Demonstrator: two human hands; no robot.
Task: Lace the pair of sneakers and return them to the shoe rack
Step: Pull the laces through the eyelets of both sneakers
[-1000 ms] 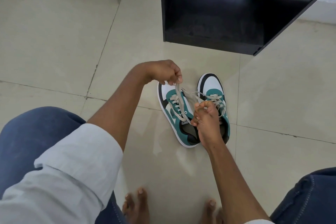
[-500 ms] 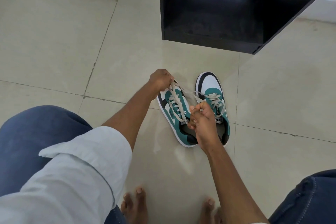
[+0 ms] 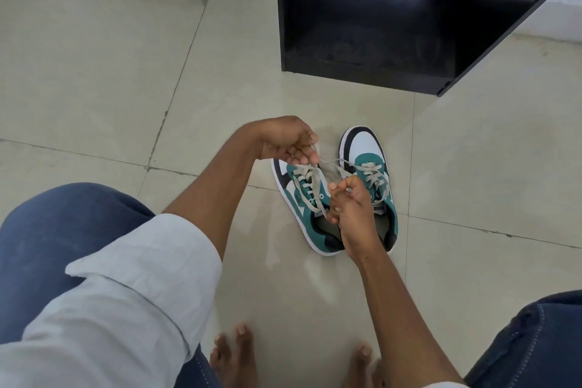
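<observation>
A black rack (image 3: 409, 25) stood on the tiled floor (image 3: 94, 72), with two sneakers (image 3: 367, 148) just before it. The left hand (image 3: 283, 138) and right hand (image 3: 349, 205) each pinched an end of the left shoe's lace (image 3: 310, 181).

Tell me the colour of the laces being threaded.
Pale grey-beige laces, clearest in the head view.

I see two teal-and-white laced sneakers (image 3: 337, 198) side by side on the beige tiled floor (image 3: 126, 72), before the black wooden shoe rack (image 3: 393, 66); both my hands are above them.
</observation>
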